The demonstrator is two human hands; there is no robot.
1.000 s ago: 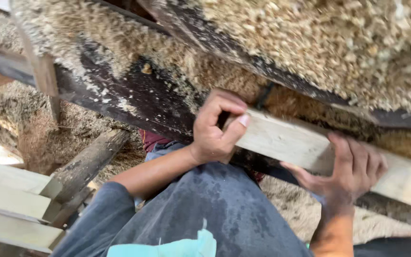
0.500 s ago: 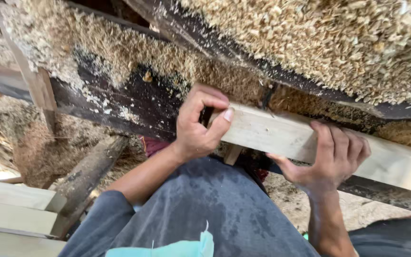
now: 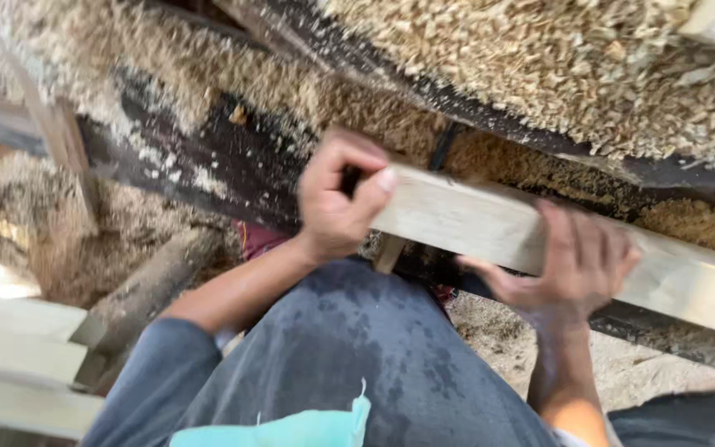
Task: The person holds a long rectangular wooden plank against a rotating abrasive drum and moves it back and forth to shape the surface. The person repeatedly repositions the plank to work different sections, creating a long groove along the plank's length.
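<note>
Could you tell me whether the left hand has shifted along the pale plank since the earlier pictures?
No: the left hand still grips the near end of the pale plank, beside the dark beam.

packages: none | labels: none | signs: none | screens: none in view

one head camera looks steeply down, close over the sawdust-covered workbench (image 3: pixel 208 178).

both hands grip a pale wooden plank (image 3: pixel 498 228): left hand (image 3: pixel 337 203) at its end, right hand (image 3: pixel 573 265) beside, sawdust (image 3: pixel 539 74) above.
</note>
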